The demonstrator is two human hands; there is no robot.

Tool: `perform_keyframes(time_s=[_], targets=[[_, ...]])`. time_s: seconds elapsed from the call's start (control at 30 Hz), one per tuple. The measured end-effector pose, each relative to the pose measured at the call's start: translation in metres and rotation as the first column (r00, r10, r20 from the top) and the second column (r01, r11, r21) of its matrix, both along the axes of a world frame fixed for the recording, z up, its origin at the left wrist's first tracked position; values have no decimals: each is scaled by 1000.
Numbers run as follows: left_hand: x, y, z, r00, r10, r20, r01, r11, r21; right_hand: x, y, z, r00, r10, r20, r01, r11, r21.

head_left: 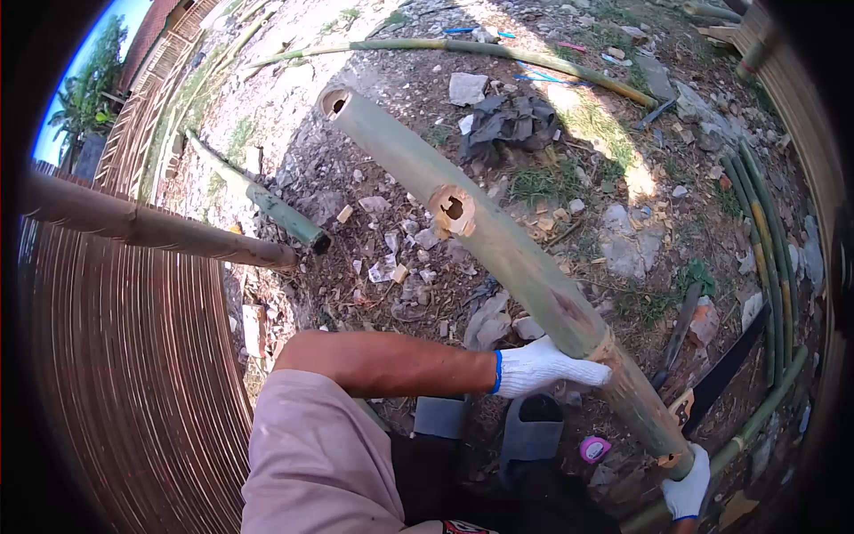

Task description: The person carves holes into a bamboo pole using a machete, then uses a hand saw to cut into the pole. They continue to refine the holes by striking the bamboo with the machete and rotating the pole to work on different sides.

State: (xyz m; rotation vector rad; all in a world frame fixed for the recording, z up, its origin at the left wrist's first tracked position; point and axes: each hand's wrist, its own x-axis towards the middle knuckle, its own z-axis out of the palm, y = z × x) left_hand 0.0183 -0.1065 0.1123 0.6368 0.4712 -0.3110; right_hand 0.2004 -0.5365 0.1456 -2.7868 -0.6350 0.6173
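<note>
A thick green bamboo pole (507, 249) slants from the upper left to the lower right, lifted off the ground. It has a hollow cut end at the top and a round hole bored in its side. My left hand (544, 367), in a white glove, grips the pole from the left near a node. My right hand (687, 488), also gloved, holds the pole's near end at the lower right.
A woven bamboo screen (133, 374) fills the left side, with a brown pole (151, 227) and a green pole (267, 203) above it. Several thin bamboo stems (765, 258) lie at the right. A saw (712, 387), wood chips, stones and dark cloth (511, 120) litter the ground.
</note>
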Motion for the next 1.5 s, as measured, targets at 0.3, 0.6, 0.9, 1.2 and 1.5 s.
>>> perform_keyframes(time_s=[0.3, 0.6, 0.9, 1.2, 1.5], targets=[[-121, -41, -35, 988, -10, 154, -36, 956, 291, 142, 120, 4, 720, 675, 164, -668, 737, -102], [-210, 11, -120, 338, 929, -151, -932, 353, 83, 53, 427, -31, 344, 927, 149, -927, 360, -101], [-220, 73, -69, 503, 706, -499, -170, 647, 744, -11, 467, -150, 527, 802, 281, -848, 520, 107], [36, 152, -87, 908, -142, -395, 358, -230, 905, -28, 362, -116, 806, 377, 457, -568, 709, 417], [50, 119, -123, 953, 125, -275, 302, -445, 843, 0, 127, -136, 896, -393, 205, 406, 914, -21]])
